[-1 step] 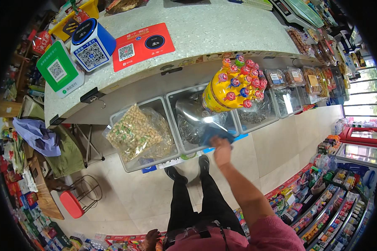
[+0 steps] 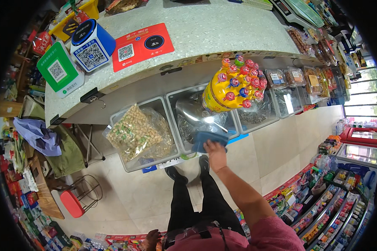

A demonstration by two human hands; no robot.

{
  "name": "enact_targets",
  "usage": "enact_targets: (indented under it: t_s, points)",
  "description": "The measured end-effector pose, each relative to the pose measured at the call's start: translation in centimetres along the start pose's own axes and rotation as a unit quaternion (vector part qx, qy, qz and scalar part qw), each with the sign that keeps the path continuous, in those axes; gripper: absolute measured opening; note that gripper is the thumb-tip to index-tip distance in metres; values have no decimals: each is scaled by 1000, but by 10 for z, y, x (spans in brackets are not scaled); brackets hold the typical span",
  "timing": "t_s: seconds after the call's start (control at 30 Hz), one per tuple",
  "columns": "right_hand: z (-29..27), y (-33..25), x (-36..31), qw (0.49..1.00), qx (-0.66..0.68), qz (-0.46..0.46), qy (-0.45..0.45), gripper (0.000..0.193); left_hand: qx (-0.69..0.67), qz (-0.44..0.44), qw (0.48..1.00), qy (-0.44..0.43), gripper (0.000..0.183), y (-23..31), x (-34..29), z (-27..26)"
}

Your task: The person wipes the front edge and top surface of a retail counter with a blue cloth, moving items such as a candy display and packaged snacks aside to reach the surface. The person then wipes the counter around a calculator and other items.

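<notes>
In the head view we looked down on a pale speckled counter [image 2: 209,35] with a row of plastic bins along its front. The right hand [image 2: 216,155] reached out from the lower right, and its fingers [image 2: 208,145] were closed on a flat, dull-blue piece of what looked like folded cloth [image 2: 206,137]. That cloth was over the near edge of a grey rectangular plastic bin [image 2: 184,89], whose dark contents showed under shiny clear plastic; we could not tell whether it pressed on the rim.

Just to the left stood a second grey bin [image 2: 155,162], in which we saw a clear plastic bag of pale, unshelled peanuts [image 2: 134,129]. A round yellow tub [image 2: 218,94] bristling with red and blue wrapped lollipops [image 2: 253,81] overlapped the far right corner of the bin under the cloth.

The left hand [image 2: 153,237] hung by the waist at the lower edge, well apart from the bins; it was too dark for us to tell how its fingers stood.

We judged the step in hand to be a wipe along the near rim. The next move, as we read it, called for light, even pressure with the cloth kept flat and clear of the peanuts.
</notes>
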State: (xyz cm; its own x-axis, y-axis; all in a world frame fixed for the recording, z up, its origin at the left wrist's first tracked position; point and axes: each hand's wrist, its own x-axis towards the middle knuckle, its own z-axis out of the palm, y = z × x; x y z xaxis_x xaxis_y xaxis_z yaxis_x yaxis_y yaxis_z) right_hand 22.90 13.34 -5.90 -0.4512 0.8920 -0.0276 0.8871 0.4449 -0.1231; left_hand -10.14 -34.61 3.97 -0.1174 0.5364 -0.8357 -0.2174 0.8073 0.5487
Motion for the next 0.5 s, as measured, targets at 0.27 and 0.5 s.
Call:
enact_targets:
  t_s: [0.27, 0.5]
  points:
    - [-27, 67, 45, 996, 4, 81, 43, 44, -146, -126, 981, 18, 41, -7, 18, -11]
    - [-24, -5, 3, 998, 52, -3, 30, 39, -286, -162, 944, 30, 40, -42, 23, 4]
